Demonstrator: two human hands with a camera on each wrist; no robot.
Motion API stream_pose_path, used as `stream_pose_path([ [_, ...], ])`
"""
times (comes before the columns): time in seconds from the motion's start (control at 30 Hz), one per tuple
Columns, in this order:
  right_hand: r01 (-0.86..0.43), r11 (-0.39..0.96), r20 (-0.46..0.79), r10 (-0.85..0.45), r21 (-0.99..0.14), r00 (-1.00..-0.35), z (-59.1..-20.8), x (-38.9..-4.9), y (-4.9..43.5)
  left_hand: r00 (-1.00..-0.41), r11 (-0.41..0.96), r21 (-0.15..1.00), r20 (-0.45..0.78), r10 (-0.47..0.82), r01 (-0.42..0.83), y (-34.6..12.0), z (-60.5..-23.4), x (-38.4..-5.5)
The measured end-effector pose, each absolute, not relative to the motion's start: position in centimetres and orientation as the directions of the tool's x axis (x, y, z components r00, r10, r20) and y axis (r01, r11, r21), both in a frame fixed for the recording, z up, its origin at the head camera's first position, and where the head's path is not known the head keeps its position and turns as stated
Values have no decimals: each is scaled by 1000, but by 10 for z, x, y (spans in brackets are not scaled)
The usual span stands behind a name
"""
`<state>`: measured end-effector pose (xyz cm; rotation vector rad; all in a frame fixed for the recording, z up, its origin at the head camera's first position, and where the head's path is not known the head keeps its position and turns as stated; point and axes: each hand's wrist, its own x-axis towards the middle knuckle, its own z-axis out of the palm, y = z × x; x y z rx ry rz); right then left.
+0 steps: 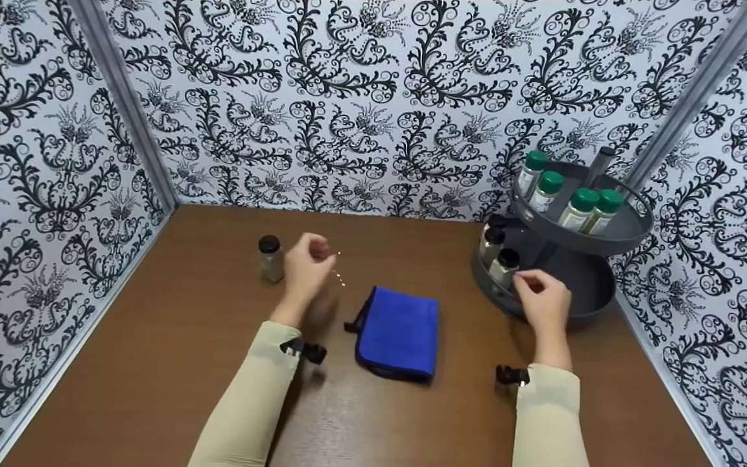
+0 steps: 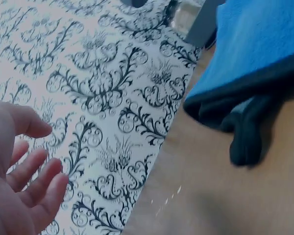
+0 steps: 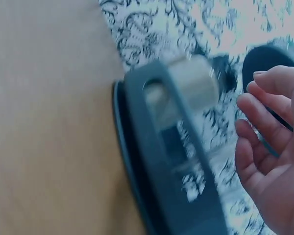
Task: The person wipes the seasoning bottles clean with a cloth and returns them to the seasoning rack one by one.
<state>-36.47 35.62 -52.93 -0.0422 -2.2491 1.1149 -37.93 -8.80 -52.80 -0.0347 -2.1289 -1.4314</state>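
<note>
My left hand (image 1: 308,263) hovers over the left half of the table, just right of a black-capped spice jar (image 1: 271,261). Its fingers are loosely bent with nothing between them, as the left wrist view shows. A folded blue cloth (image 1: 401,332) with black edging lies between the hands; its black loop (image 2: 247,137) shows in the left wrist view. On the right, my right hand (image 1: 545,298) is beside the lower tier of a dark grey two-tier stand (image 1: 591,298), close to a black-capped jar (image 1: 504,267). Relaxed fingers, holding nothing, appear in the right wrist view.
Several green-capped jars (image 1: 582,209) stand on the stand's upper tier, near a grey post (image 1: 599,167). Another black-capped jar (image 1: 491,244) is on the lower tier. Patterned walls (image 1: 347,130) enclose the brown table (image 1: 172,337) at the back and sides.
</note>
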Motion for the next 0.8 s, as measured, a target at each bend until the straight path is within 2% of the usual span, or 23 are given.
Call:
stream_pose_path([
  [0.1,-303,578,481,182,-758,-858,-524,-366,335,-770,471,812,532,-352,345,-100,-528,-381],
  [0.2,-303,510,374,40,-805,-927,-527,-369,315,-676,503,783,595,-435,366,-115,-528,-383],
  [0.27,-231,433,243,-28,-871,-970,-532,-370,303,-605,517,769,627,-491,377,-124,-527,-384],
  [0.33,-105,360,90,-58,-927,-994,-539,-371,292,-541,524,763,642,-543,379,-135,-528,-384],
  [0.47,152,264,-179,-82,-952,-980,-548,-370,274,-450,538,779,626,-637,323,-155,-538,-386],
  [0.53,207,278,-238,-82,-938,-968,-552,-369,267,-450,523,806,590,-670,279,-163,-544,-387],
  [0.6,230,303,-264,-75,-925,-962,-555,-368,262,-487,490,842,532,-693,225,-171,-551,-390],
  [0.8,248,338,-286,-68,-908,-956,-564,-366,248,-696,329,939,300,-652,97,-187,-571,-397],
])
